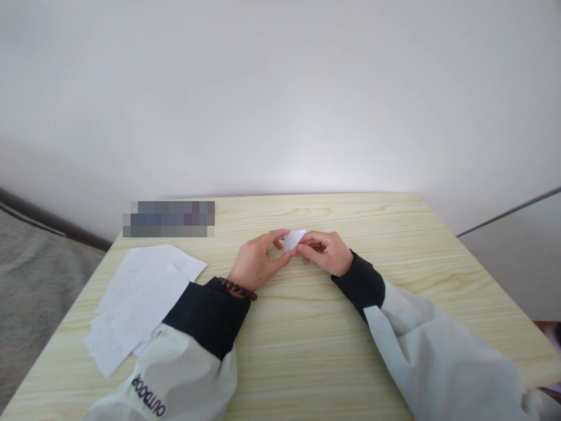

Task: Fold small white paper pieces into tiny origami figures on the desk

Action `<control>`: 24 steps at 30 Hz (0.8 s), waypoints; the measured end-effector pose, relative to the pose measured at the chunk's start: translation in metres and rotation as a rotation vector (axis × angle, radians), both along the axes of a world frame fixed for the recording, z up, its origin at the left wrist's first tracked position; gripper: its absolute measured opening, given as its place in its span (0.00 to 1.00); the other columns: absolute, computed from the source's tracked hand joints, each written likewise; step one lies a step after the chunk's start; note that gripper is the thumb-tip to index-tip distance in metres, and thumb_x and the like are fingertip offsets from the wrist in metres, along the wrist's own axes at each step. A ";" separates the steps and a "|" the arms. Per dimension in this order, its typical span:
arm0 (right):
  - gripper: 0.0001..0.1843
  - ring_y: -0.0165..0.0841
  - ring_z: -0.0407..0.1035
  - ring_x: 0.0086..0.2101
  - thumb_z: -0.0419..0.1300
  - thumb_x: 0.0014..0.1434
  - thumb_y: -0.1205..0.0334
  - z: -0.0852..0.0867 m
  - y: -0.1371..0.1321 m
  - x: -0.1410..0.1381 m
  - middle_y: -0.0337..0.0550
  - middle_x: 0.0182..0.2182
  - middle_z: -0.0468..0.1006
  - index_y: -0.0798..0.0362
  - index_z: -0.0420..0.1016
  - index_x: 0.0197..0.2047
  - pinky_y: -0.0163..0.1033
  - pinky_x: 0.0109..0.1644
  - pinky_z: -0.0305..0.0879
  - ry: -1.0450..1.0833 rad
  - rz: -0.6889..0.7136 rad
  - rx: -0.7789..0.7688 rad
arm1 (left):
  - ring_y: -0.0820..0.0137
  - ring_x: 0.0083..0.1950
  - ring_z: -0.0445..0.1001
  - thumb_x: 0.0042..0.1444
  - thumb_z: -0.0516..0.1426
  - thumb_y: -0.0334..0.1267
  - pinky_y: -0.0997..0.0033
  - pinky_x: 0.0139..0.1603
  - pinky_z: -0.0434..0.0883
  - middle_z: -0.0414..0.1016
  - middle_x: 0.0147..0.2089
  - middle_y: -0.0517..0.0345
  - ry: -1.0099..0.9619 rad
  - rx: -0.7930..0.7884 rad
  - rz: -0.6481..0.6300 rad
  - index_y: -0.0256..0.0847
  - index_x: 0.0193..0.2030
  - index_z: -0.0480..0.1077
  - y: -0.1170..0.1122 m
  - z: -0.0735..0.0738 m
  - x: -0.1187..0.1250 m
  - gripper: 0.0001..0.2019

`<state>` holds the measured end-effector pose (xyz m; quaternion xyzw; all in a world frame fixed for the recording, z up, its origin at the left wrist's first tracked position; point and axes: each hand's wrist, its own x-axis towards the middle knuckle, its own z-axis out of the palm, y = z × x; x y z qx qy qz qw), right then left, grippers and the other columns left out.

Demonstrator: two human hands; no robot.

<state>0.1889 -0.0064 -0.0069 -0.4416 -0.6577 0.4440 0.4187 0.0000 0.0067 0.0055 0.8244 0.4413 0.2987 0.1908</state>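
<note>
Fingers (pixel 280 241) of left hand (pixel 254 263) and right hand (pixel 326 251) pinching small folded paper (pixel 294 238) above table (pixel 307 327); loose white sheets (pixel 140 298) lying left

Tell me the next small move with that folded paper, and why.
Probably pinch along the fold to sharpen the crease. The small white paper is gripped between the left hand and the right hand, low over the table. Both hands' fingertips are closed on it and one pointed corner sticks out. How sharp its folds are is too small to tell.
</note>
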 end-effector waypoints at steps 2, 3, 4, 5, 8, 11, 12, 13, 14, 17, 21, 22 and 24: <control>0.10 0.27 0.70 0.20 0.59 0.52 0.56 0.001 -0.001 0.000 0.42 0.24 0.78 0.55 0.72 0.31 0.32 0.25 0.68 -0.014 -0.007 0.003 | 0.72 0.32 0.73 0.52 0.58 0.46 0.73 0.35 0.70 0.76 0.35 0.61 0.004 0.007 -0.007 0.42 0.50 0.67 0.000 0.000 0.000 0.20; 0.09 0.27 0.70 0.20 0.59 0.52 0.57 0.002 -0.001 -0.001 0.42 0.24 0.78 0.55 0.72 0.31 0.32 0.25 0.67 -0.018 -0.011 0.004 | 0.72 0.32 0.73 0.52 0.58 0.45 0.73 0.36 0.70 0.76 0.35 0.61 0.005 0.015 -0.012 0.42 0.50 0.67 0.000 -0.001 0.000 0.20; 0.08 0.27 0.70 0.20 0.58 0.52 0.58 0.002 -0.001 -0.001 0.42 0.24 0.77 0.55 0.72 0.32 0.31 0.24 0.67 -0.017 -0.015 0.005 | 0.73 0.32 0.72 0.52 0.58 0.45 0.73 0.36 0.70 0.76 0.36 0.60 0.008 0.026 -0.022 0.42 0.51 0.67 0.000 -0.001 -0.001 0.20; 0.08 0.27 0.70 0.20 0.58 0.53 0.60 0.003 -0.001 -0.002 0.41 0.25 0.77 0.56 0.73 0.33 0.31 0.24 0.67 -0.013 -0.020 0.007 | 0.73 0.32 0.72 0.52 0.58 0.44 0.73 0.36 0.70 0.76 0.37 0.60 0.012 0.039 -0.038 0.41 0.51 0.67 0.000 -0.001 -0.001 0.20; 0.08 0.26 0.69 0.20 0.56 0.52 0.64 0.004 -0.002 -0.003 0.41 0.25 0.77 0.56 0.73 0.35 0.30 0.24 0.66 -0.001 -0.042 0.008 | 0.74 0.31 0.70 0.52 0.58 0.45 0.74 0.34 0.69 0.75 0.40 0.58 0.017 0.072 -0.103 0.41 0.53 0.66 0.000 0.000 -0.002 0.22; 0.08 0.25 0.69 0.19 0.54 0.53 0.64 0.005 -0.001 -0.004 0.40 0.23 0.76 0.56 0.73 0.33 0.28 0.22 0.64 -0.013 -0.075 0.010 | 0.74 0.30 0.69 0.55 0.56 0.42 0.75 0.32 0.69 0.75 0.40 0.57 0.007 0.086 -0.152 0.40 0.54 0.65 -0.001 0.000 -0.002 0.20; 0.08 0.25 0.68 0.18 0.54 0.54 0.64 0.005 -0.001 -0.004 0.39 0.22 0.76 0.56 0.73 0.32 0.28 0.21 0.64 -0.018 -0.081 0.011 | 0.74 0.30 0.70 0.56 0.55 0.40 0.75 0.32 0.69 0.75 0.40 0.56 0.001 0.092 -0.161 0.40 0.54 0.66 -0.001 0.000 -0.003 0.19; 0.08 0.25 0.68 0.18 0.54 0.54 0.63 0.005 -0.001 -0.004 0.39 0.22 0.76 0.55 0.73 0.32 0.28 0.21 0.63 -0.024 -0.083 0.012 | 0.74 0.32 0.70 0.56 0.54 0.37 0.75 0.34 0.69 0.75 0.40 0.56 -0.004 0.097 -0.167 0.40 0.54 0.66 -0.001 -0.001 -0.003 0.18; 0.08 0.25 0.68 0.18 0.54 0.55 0.63 0.005 -0.001 -0.004 0.38 0.21 0.76 0.55 0.73 0.32 0.28 0.20 0.63 -0.030 -0.082 0.014 | 0.74 0.33 0.71 0.56 0.53 0.35 0.74 0.35 0.70 0.75 0.40 0.56 -0.009 0.104 -0.169 0.39 0.54 0.66 -0.001 -0.001 -0.003 0.18; 0.08 0.25 0.67 0.17 0.54 0.54 0.62 0.005 -0.001 -0.004 0.38 0.20 0.75 0.55 0.73 0.32 0.28 0.21 0.63 -0.056 -0.085 0.018 | 0.73 0.36 0.72 0.54 0.53 0.30 0.74 0.37 0.70 0.76 0.40 0.56 -0.017 0.129 -0.155 0.40 0.53 0.67 0.001 -0.003 -0.002 0.19; 0.08 0.25 0.66 0.17 0.56 0.53 0.60 0.004 -0.001 -0.003 0.38 0.19 0.74 0.55 0.71 0.28 0.29 0.21 0.61 -0.136 -0.089 0.038 | 0.72 0.37 0.73 0.55 0.55 0.31 0.74 0.37 0.71 0.76 0.42 0.55 -0.037 0.188 -0.125 0.40 0.47 0.70 0.004 -0.006 -0.003 0.13; 0.08 0.25 0.65 0.17 0.56 0.53 0.60 0.004 -0.001 -0.003 0.38 0.18 0.73 0.55 0.71 0.27 0.28 0.21 0.60 -0.162 -0.090 0.052 | 0.72 0.37 0.73 0.55 0.56 0.31 0.74 0.37 0.71 0.76 0.42 0.55 -0.039 0.213 -0.129 0.39 0.46 0.70 0.005 -0.007 -0.003 0.11; 0.09 0.24 0.62 0.17 0.56 0.52 0.60 0.005 -0.001 -0.003 0.37 0.17 0.71 0.55 0.70 0.25 0.28 0.20 0.57 -0.206 -0.095 0.086 | 0.72 0.37 0.74 0.55 0.57 0.33 0.74 0.37 0.71 0.77 0.42 0.55 -0.032 0.268 -0.145 0.39 0.44 0.71 0.005 -0.008 -0.004 0.09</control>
